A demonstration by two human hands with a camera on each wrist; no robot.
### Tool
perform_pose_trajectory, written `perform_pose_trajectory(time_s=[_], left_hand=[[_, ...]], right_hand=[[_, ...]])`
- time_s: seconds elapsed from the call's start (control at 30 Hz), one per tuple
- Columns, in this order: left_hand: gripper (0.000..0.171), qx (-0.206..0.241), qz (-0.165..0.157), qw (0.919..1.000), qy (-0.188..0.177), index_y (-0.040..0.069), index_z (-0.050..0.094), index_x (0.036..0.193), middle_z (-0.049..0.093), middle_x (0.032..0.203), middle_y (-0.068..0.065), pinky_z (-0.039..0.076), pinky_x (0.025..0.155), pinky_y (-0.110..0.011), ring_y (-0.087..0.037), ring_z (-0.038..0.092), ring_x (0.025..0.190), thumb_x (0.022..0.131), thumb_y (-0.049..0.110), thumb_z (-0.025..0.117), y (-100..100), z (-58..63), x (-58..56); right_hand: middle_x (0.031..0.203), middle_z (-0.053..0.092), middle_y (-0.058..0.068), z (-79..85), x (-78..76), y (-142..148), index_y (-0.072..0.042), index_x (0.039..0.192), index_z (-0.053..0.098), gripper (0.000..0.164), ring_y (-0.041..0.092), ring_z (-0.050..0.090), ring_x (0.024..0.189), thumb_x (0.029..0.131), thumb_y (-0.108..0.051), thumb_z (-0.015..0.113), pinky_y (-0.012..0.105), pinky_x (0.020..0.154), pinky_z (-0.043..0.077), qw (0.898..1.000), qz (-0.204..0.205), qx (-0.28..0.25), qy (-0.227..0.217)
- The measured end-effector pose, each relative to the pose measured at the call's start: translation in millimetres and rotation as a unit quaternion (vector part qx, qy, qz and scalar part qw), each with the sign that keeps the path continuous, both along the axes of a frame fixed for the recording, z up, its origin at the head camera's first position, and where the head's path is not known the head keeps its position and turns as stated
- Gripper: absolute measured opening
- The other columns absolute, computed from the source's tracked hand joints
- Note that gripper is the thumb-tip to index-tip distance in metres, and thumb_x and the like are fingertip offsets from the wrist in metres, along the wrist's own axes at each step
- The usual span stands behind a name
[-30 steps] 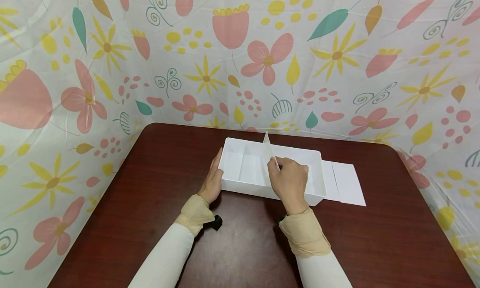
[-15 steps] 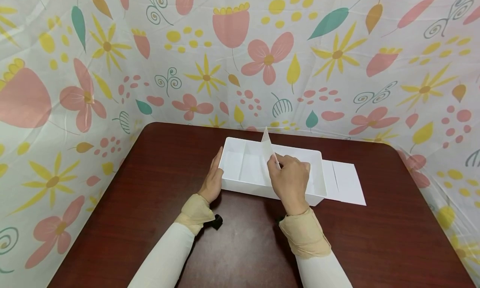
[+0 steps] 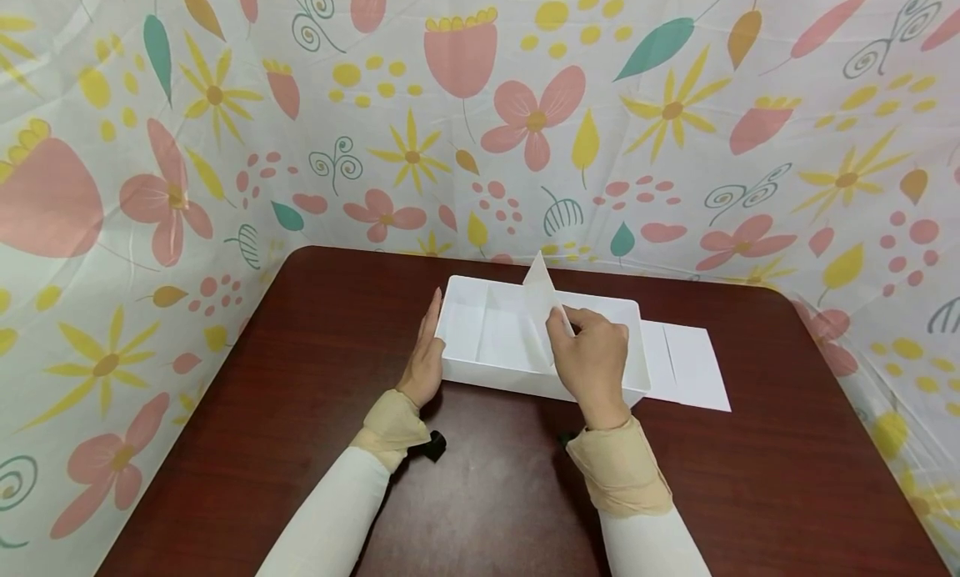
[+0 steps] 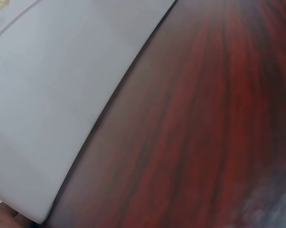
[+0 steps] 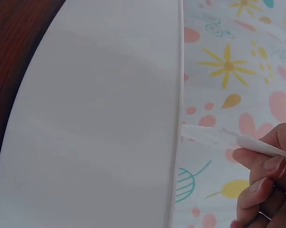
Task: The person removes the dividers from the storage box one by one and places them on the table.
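Observation:
A long white box [image 3: 495, 378] lies on the table, its open side up. In the head view my left hand [image 3: 422, 364] rests with straight fingers along the box's left end; only a bit of that hand [image 4: 3, 217] shows in the left wrist view. My right hand [image 3: 596, 364] pinches a thin white divider panel [image 3: 542, 300] between thumb and fingers. Tilted, the panel stands partly above the box's rim, and its lower edge is inside. In the right wrist view the panel [image 5: 247, 141] appears edge-on beyond the box wall [image 5: 95, 114].
Another white divider [image 3: 482, 323] stands across the box's left part. Flat white pieces [image 3: 693, 364] lie on the dark red-brown table [image 3: 300, 352], against the box's right end. Behind the table hangs a flower-patterned cloth [image 3: 420, 77].
My right hand has moved slightly to the right and turned the divider panel, which now leans more and rises higher over the rim. The left hand has stayed at the box's end.

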State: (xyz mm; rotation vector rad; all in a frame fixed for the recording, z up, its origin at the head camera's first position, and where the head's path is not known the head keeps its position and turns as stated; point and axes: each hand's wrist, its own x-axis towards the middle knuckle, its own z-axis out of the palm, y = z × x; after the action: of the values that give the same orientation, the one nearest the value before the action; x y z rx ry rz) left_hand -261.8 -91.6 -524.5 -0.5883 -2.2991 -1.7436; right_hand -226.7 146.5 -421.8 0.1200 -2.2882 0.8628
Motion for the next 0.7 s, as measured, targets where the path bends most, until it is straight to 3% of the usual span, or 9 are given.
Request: perform_pose_trajectory(time_s=[0.17, 0.33, 0.53, 0.7], left_hand=[[0.072, -0.010, 0.014, 0.9996, 0.022, 0.010, 0.010, 0.156, 0.013, 0.160, -0.006, 0.015, 0.111, -0.059, -0.016, 0.008, 0.141, 0.086, -0.004, 0.020, 0.2, -1.0, 0.1], [0.069, -0.006, 0.019, 0.9998, 0.010, 0.009, 0.012, 0.156, 0.014, 0.160, -0.009, 0.015, 0.111, -0.059, -0.016, 0.008, 0.141, 0.088, -0.003, 0.020, 0.5, -0.7, 1.6], [0.071, 0.000, 0.017, 0.9998, -0.010, 0.017, 0.009, 0.156, 0.011, 0.159, -0.001, 0.013, 0.113, -0.056, -0.016, 0.007, 0.141, 0.090, -0.006, 0.020, 0.3, 0.8, 2.5], [0.066, 0.013, 0.005, 0.9999, -0.007, 0.001, 0.013, 0.153, 0.015, 0.157, -0.019, 0.014, 0.112, -0.058, -0.028, 0.010, 0.141, 0.089, -0.011, 0.021, 1.0, 12.4, 8.8]], right_hand=[[0.069, 0.073, 0.009, 1.7, -2.6, 7.3, -0.008, 0.085, 0.080, 0.019, 0.026, 0.062, 0.059, 0.084, -0.018, 0.064, 0.047, 0.056, 0.045, 1.000, -0.005, -0.018, 0.001], [0.074, 0.074, 0.011, 5.2, -3.4, 16.6, -0.006, 0.088, 0.079, 0.020, 0.019, 0.060, 0.058, 0.086, -0.018, 0.064, 0.040, 0.048, 0.044, 0.998, 0.006, -0.052, -0.018], [0.081, 0.074, 0.011, 8.6, -4.4, 32.8, -0.005, 0.098, 0.077, 0.027, 0.014, 0.060, 0.066, 0.091, -0.028, 0.063, 0.036, 0.054, 0.048, 0.993, 0.004, -0.090, -0.077], [0.079, 0.072, 0.013, 10.7, -2.2, 47.6, -0.005, 0.100, 0.076, 0.031, 0.014, 0.058, 0.065, 0.091, -0.031, 0.063, 0.027, 0.053, 0.045, 0.990, -0.013, -0.103, -0.092]])
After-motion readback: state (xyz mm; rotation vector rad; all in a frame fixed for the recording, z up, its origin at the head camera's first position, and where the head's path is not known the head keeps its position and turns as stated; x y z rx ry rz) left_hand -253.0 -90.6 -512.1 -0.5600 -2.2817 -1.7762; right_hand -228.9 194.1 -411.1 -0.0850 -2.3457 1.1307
